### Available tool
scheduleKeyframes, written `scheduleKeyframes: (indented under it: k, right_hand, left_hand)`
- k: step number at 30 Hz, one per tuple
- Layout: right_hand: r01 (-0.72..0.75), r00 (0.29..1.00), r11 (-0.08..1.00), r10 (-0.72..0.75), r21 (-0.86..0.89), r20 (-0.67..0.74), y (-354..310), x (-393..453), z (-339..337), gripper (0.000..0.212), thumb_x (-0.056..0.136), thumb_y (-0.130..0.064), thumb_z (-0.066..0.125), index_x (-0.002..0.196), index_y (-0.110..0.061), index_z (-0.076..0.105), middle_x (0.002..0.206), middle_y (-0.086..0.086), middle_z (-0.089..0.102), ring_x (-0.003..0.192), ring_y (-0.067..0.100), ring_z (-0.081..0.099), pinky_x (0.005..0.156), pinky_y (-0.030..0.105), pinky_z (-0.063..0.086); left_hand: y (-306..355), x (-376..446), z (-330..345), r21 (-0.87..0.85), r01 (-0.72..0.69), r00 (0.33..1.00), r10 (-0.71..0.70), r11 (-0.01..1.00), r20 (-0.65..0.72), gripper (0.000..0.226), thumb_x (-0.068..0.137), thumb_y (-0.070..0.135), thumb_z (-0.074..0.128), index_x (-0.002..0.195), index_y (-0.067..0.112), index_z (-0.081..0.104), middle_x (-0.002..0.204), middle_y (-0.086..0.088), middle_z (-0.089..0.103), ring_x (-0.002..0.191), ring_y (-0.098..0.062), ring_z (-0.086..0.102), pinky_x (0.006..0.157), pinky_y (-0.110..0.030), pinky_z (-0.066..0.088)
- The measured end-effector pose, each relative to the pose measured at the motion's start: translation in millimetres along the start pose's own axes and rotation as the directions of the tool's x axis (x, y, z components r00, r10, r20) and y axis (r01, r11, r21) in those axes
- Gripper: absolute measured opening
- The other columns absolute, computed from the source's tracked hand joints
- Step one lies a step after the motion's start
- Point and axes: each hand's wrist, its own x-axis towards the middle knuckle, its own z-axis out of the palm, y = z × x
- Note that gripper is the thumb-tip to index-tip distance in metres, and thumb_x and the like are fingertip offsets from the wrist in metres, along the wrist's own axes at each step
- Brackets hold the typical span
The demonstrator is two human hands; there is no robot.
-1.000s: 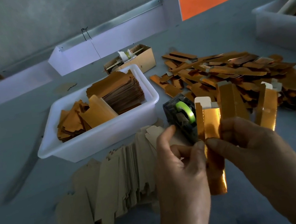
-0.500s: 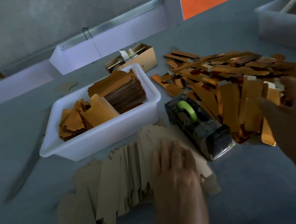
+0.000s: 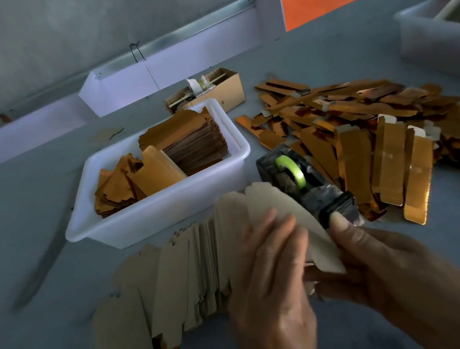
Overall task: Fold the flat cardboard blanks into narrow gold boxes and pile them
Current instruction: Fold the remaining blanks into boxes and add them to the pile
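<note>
Both hands hold the top blank (image 3: pixel 284 226): left hand (image 3: pixel 271 281) flat on it, right hand (image 3: pixel 363 256) pinching its edge; it should peel off alone, without dragging the fanned stack (image 3: pixel 173 281)

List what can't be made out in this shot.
- Head view, far tub: cut off by the right edge; contents unclear.
- Right hand: its fingers sit behind the lifted blank, grip unseen.
- Small cardboard box: contents too small to identify.
</note>
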Motion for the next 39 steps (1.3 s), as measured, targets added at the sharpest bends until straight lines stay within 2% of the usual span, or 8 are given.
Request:
scheduleKeyframes:
  k: [3,6,9,12,22,30,33,39]
  right_hand:
    - [0.041,0.999,0.99,-0.04,0.133,-0.014,3.7,5.5,-0.7,0.029,0.071,-0.021,0.061,0.094,-0.008,0.074,0.092,0.019,0.071,0.081,0.033,0.068,0.076,0.05,0.051]
    - [0.052,0.998,0.991,-0.049,0.122,-0.03,5.1,8.4,-6.7,0.031,0.072,-0.018,0.062,0.1,-0.008,0.071,0.099,0.018,0.071,0.092,0.037,0.067,0.079,0.052,0.053]
    - [0.031,1.0,0.987,-0.03,0.158,-0.004,7.4,8.5,-12.3,0.032,0.07,-0.017,0.062,0.1,-0.012,0.072,0.101,0.014,0.071,0.092,0.034,0.069,0.068,0.043,0.06]
    - [0.05,0.996,0.987,-0.06,0.155,0.06,11.3,7.9,-10.0,0.025,0.069,-0.017,0.061,0.089,-0.017,0.076,0.092,0.012,0.073,0.08,0.026,0.071,0.064,0.038,0.06]
    - [0.236,0.844,0.74,-0.478,-0.63,-0.245,11.9,-1.6,-2.3,0.013,0.069,-0.041,0.069,0.08,-0.039,0.062,0.077,-0.011,0.069,0.074,0.008,0.063,0.059,0.021,0.046]
    - [0.43,0.624,0.352,-0.781,-0.831,-0.009,15.2,-12.7,17.9,0.03,0.068,-0.03,0.074,0.088,-0.032,0.051,0.062,-0.013,0.057,0.06,-0.006,0.061,0.049,0.0,0.04]
    - [0.455,0.622,0.307,-0.781,-0.836,0.053,17.5,-12.8,21.6,0.034,0.071,-0.03,0.069,0.1,-0.033,0.05,0.064,-0.006,0.061,0.053,0.007,0.062,0.049,0.017,0.051]
    - [0.47,0.68,0.351,-0.729,-0.81,0.079,14.3,-11.5,21.6,0.029,0.088,-0.043,0.053,0.113,-0.031,0.057,0.077,-0.016,0.063,0.062,0.001,0.064,0.061,0.001,0.046]
  left_hand:
    - [5.4,-10.7,-0.5,-0.042,-0.056,0.997,0.058,0.998,0.051,0.037,0.096,0.009,0.036,0.111,0.013,0.07,0.131,0.004,0.055,0.127,-0.015,0.051,0.098,-0.032,0.049]
    - [9.1,-10.5,-5.9,-0.188,0.266,0.964,-0.263,0.945,0.046,0.061,0.077,0.001,0.036,0.127,0.028,0.057,0.141,0.014,0.051,0.126,-0.008,0.052,0.092,-0.018,0.048]
    - [7.5,9.2,-10.7,-0.542,0.685,0.674,-0.705,0.487,0.219,0.039,0.088,0.018,0.06,0.121,0.039,0.053,0.122,0.025,0.062,0.108,0.008,0.059,0.079,-0.005,0.046]
    - [0.2,25.1,-8.7,-0.525,0.827,0.505,-0.676,0.201,0.536,0.047,0.068,0.043,0.08,0.109,0.032,0.06,0.099,0.016,0.072,0.089,0.002,0.067,0.067,-0.01,0.051]
    - [7.7,26.5,1.6,-0.497,0.853,0.452,-0.707,0.162,0.545,0.019,0.079,0.015,0.075,0.097,0.02,0.07,0.084,0.003,0.075,0.076,-0.012,0.071,0.06,-0.026,0.056]
    - [5.2,27.7,0.2,-0.513,0.835,0.493,-0.685,0.199,0.537,0.004,0.081,0.011,0.072,0.08,0.015,0.072,0.074,-0.004,0.073,0.067,-0.017,0.07,0.055,-0.025,0.054]
    - [5.7,28.4,-0.7,-0.506,0.839,0.498,-0.654,0.199,0.569,0.008,0.082,0.008,0.068,0.076,0.012,0.071,0.066,-0.007,0.07,0.06,-0.017,0.064,0.051,-0.026,0.052]
    - [5.1,28.8,-12.6,-0.51,0.825,0.557,-0.498,0.243,0.664,0.045,0.094,0.043,0.053,0.085,0.0,0.063,0.068,-0.017,0.059,0.059,-0.017,0.056,0.053,-0.026,0.044]
